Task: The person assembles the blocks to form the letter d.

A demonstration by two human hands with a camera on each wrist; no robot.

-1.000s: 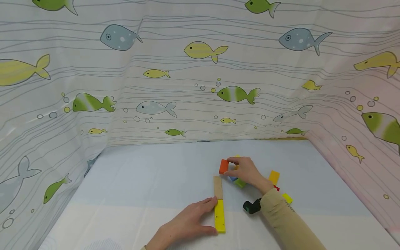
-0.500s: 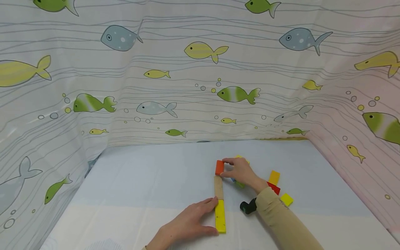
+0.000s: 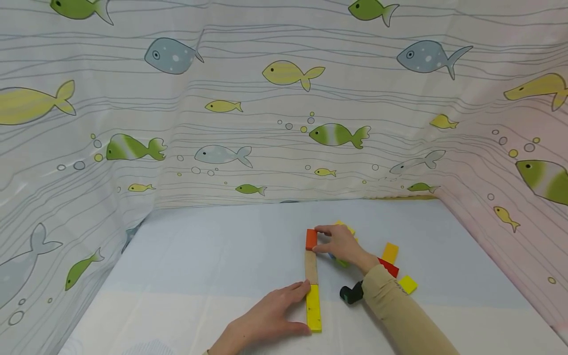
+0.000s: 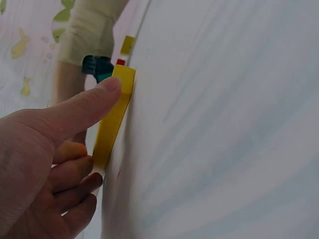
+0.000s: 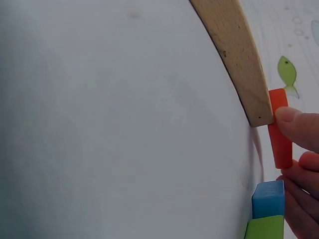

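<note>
In the head view, my left hand (image 3: 268, 315) pinches a long yellow block (image 3: 313, 310) by its two ends, thumb at the near end. The left wrist view shows the thumb pressed on the end of that yellow block (image 4: 114, 124). Beyond it, in line, lies a bare wooden block (image 3: 311, 268). My right hand (image 3: 343, 245) pinches a red-orange block (image 3: 311, 239) between thumb and fingers at the wooden block's far end. In the right wrist view the red-orange block (image 5: 281, 144) meets the end of the wooden block (image 5: 239, 59).
Blue (image 5: 268, 199) and green (image 5: 265, 228) blocks lie close beneath my right hand, beside yellow ones (image 3: 340, 223) partly hidden behind it. Right of the forearm are an orange-yellow block (image 3: 391, 253), a red block (image 3: 388, 267) and a yellow block (image 3: 408, 284). A fish-print curtain (image 3: 284, 162) surrounds the table.
My right hand has brought the red-orange block a little left, into line with the wooden block's far end. The left hand has stayed on the yellow block.
</note>
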